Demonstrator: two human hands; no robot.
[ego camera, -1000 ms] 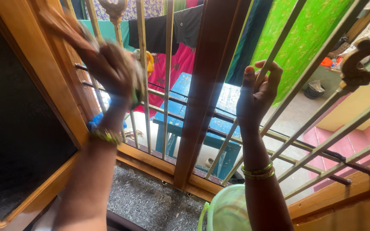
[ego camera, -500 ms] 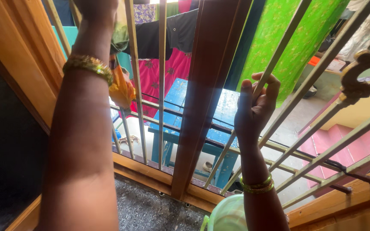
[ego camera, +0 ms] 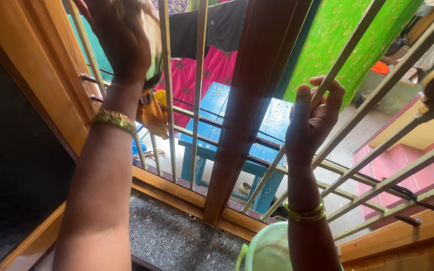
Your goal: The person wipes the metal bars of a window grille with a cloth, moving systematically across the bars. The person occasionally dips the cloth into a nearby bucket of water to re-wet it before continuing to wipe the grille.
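Left hand [ego camera: 121,37], at 11 o'clock in the view, is raised against the window bars [ego camera: 167,100] with its fingers pressed together around a cloth [ego camera: 151,45]; the cloth is blurred and lies between palm and bar. A gold bangle [ego camera: 112,120] sits on that wrist. Right hand [ego camera: 313,118], at 2 o'clock, is curled around a slanted bar [ego camera: 350,47], thumb upright beside it. A wooden post [ego camera: 249,100] stands between the two hands. At 6 o'clock, a pale green bucket [ego camera: 267,248] shows beside the right forearm. Beyond the bars stand a blue desk [ego camera: 217,108] and hanging pink cloth [ego camera: 217,68].
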